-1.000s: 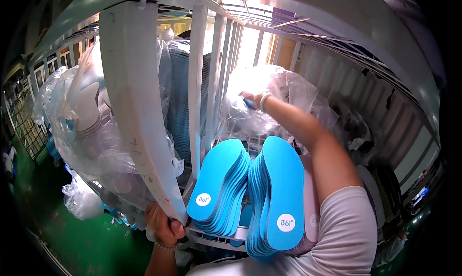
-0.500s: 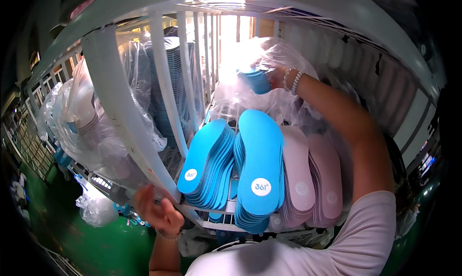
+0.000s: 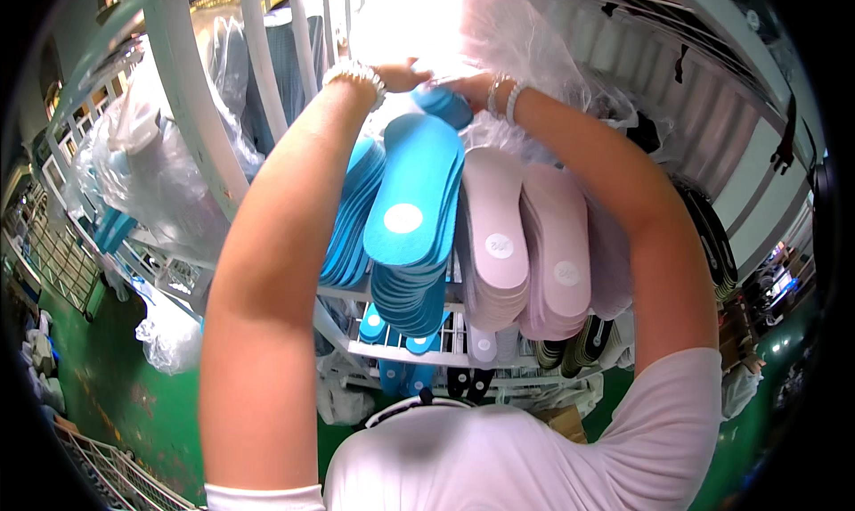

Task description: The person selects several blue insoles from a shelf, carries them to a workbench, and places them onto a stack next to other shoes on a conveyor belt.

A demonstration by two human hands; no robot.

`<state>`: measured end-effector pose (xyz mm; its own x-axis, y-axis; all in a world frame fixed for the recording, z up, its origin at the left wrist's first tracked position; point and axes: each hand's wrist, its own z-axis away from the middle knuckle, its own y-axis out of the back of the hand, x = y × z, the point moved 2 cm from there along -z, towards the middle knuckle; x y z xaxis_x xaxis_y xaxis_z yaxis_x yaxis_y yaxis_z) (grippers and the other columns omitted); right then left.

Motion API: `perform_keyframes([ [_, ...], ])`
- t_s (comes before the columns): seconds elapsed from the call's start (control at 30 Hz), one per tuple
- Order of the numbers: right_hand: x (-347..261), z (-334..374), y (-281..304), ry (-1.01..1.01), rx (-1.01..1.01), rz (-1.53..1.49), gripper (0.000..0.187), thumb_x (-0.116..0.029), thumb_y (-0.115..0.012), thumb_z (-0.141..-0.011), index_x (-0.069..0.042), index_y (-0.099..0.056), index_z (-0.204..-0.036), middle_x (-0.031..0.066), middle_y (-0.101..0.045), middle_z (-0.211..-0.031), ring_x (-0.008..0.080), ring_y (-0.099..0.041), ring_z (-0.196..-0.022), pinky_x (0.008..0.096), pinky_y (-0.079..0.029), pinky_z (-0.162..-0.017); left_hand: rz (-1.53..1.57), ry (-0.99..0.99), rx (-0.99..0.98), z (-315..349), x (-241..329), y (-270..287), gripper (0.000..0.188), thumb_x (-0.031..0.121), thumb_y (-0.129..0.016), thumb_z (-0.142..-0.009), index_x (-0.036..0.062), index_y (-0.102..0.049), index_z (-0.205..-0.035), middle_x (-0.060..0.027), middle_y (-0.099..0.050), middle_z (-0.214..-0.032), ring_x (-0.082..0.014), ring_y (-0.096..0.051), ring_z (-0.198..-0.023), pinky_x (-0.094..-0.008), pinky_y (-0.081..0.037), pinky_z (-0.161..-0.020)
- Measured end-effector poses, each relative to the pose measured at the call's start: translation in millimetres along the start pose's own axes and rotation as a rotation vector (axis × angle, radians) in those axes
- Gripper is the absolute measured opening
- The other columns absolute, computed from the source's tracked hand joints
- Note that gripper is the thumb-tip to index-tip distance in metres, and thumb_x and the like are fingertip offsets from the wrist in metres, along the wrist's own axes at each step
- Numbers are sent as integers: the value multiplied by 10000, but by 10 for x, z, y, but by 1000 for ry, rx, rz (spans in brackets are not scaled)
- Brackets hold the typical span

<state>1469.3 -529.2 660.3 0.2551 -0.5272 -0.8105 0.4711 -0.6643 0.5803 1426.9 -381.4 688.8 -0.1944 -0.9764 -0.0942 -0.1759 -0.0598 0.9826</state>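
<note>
Two hands are brought together over the back of the shelf point(image 3: 347, 292). By the right hand point(image 3: 474, 87) a small blue bundle point(image 3: 445, 107) of insoles is gripped, fingers closed about its far end. The left hand point(image 3: 399, 76) is held at the bundle's left, fingers reaching toward it; whether it is touched or pinched by them cannot be told in the glare. White beads point(image 3: 353, 73) are worn on the left wrist, a white bracelet point(image 3: 513, 101) on the right.

Just in front of the bundle, a tall blue stack point(image 3: 414, 186) is laid lengthwise, its labelled end jutting past the shelf's front edge. It is flanked on the left by another blue stack point(image 3: 350, 221), partly hidden by the left forearm, and on the right by two pink stacks point(image 3: 497, 204), also labelled.

Behind the hands, the shelf's back is filled by a clear bag point(image 3: 534, 43). Its left edge is bounded by white bars point(image 3: 260, 57), beyond which a larger plastic bag point(image 3: 160, 172) is seen. More insoles point(image 3: 372, 326) are kept on a lower tier. Below, the green floor point(image 3: 134, 404) is shown.
</note>
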Motion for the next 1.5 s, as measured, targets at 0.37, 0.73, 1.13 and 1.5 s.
perform_keyframes([
  [0.37,-324,1211,322,-46,-116,-60,596,-400,-601,-715,-43,-442,-1164,166,-471,-1143,271,-492,-1023,409,-431,-832,18,86,-133,-306,-403,-240,349,234,-479,-793,82,-537,-1102,-89,-530,-1137,-228,-494,-1054,-330,-386,-905],
  [0.73,-683,2401,535,300,-62,-132,490,-376,-573,-766,-75,-488,-1142,71,-496,-1125,157,-528,-950,264,-443,-801,332,-223,-154,258,-1623,117,287,206,-498,-805,-27,-572,-956,-86,-595,-898,-170,-551,-822,-280,-461,-747],
  [1.13,-873,2663,-128,519,-133,-481,342,-333,-548,-799,-82,-552,-1032,54,-593,-928,126,-588,-811,287,-489,-725,1306,24,495,2935,269,160,501,378,-330,-899,13,-364,-1240,-122,-380,-1269,-215,-357,-1170,-327,-241,-1000],
  [1.5,-1305,1741,-1091,361,-53,-289,457,-378,-563,-767,-29,-490,-1052,139,-593,-914,210,-612,-789,375,-533,-666,1808,-126,369,3224,154,-518,617,430,-285,-899,-18,-185,-1311,-136,-198,-1371,-216,-169,-1279,-335,-117,-1050],
])
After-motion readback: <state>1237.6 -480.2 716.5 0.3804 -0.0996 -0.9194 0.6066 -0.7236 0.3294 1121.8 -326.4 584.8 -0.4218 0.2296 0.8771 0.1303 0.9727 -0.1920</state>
